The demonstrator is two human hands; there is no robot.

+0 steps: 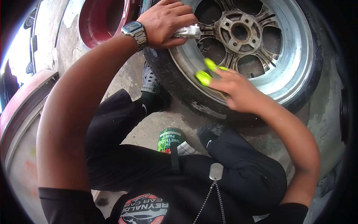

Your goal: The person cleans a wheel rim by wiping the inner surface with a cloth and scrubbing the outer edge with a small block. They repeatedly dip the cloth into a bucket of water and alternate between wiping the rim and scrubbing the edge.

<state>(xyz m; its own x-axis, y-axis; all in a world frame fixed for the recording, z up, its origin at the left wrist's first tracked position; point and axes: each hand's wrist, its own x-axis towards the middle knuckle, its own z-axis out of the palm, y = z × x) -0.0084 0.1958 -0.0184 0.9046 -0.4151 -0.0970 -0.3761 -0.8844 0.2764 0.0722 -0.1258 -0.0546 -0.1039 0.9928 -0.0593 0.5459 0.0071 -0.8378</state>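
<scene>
My left hand (167, 24), with a metal-band watch at its wrist, is closed around a crumpled white cloth (187, 31) at the upper left edge of the wheel. Bright yellow-green coverings show on the fingertips of my right hand (235, 89), which is bent over the lower left part of the rim and blurred by motion. A thin tan edge shows under those fingers, but what it belongs to is hidden. The metal wheel rim (298, 56) has dirty spokes around a hub (240, 33) and sits inside a black tire (209, 108).
A green paint can (169, 140) stands on the concrete floor between my legs, beside a white rag (186, 148). A red wheel (91, 26) is at the upper left. A reddish curved panel (26, 97) lies along the left side. My shoes are close to the tire.
</scene>
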